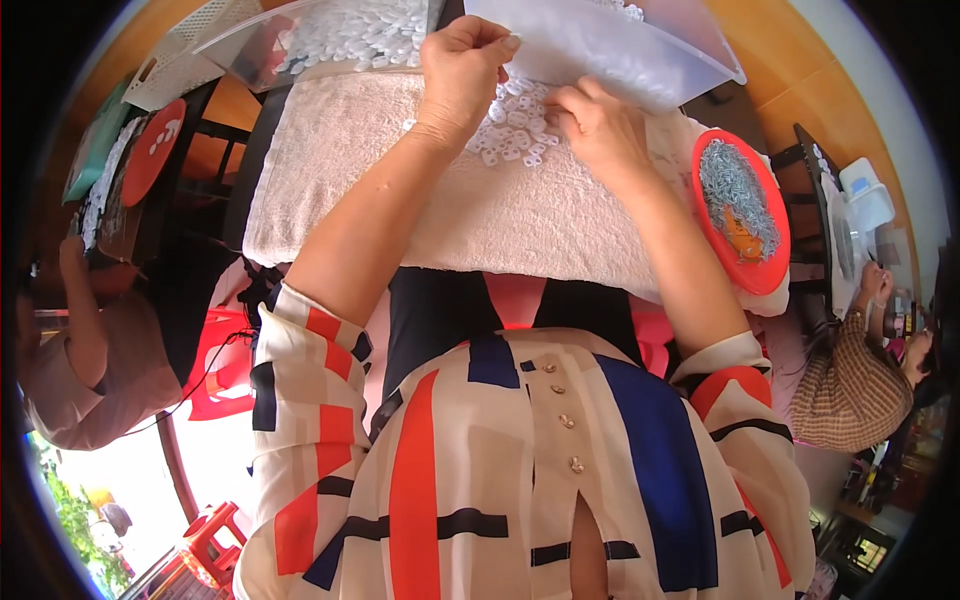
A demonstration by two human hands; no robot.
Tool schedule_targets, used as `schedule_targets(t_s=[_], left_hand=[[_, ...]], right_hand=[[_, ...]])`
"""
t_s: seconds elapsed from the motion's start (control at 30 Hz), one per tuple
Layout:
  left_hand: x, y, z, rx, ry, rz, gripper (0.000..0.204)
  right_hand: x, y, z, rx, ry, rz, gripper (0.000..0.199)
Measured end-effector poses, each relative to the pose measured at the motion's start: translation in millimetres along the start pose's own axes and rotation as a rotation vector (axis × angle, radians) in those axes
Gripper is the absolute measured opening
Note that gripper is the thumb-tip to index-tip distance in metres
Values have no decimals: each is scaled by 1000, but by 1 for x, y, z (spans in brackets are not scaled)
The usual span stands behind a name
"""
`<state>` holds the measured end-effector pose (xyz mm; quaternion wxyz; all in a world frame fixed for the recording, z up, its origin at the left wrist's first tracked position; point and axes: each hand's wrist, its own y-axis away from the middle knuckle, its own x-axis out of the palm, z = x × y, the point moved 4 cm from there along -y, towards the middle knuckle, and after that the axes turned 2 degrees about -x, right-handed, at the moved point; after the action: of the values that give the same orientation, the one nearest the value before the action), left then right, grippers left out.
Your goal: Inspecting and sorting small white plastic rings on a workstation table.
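Towel-covered table (380, 170): both hands (460, 70) (595, 125) apparently pinching small white parts (515, 135)

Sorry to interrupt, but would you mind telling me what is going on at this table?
A person sits at a table covered with a cream towel, sorting a pile of small white plastic pieces. The left hand pinches the edge of a clear plastic bag, while the right hand rests fingers-down among the pieces. A round red tray of small grey metal parts sits to the right.
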<state>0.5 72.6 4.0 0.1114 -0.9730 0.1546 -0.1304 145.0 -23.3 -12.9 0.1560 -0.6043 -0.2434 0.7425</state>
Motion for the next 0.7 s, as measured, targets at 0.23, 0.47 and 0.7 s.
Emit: schedule_targets(t_s=[0.23,0.47,0.7], left_hand=[[5,0,9,21,-224,99,12],[2,-1,12,114,-267,92,14],[-10,-3,10,213,-325,10,12]], right_hand=[[-8,-1,4,-67,-79,28,10],[-9,-13,0,93,-128,86,17],[11,-49,22,11,27,311,19]])
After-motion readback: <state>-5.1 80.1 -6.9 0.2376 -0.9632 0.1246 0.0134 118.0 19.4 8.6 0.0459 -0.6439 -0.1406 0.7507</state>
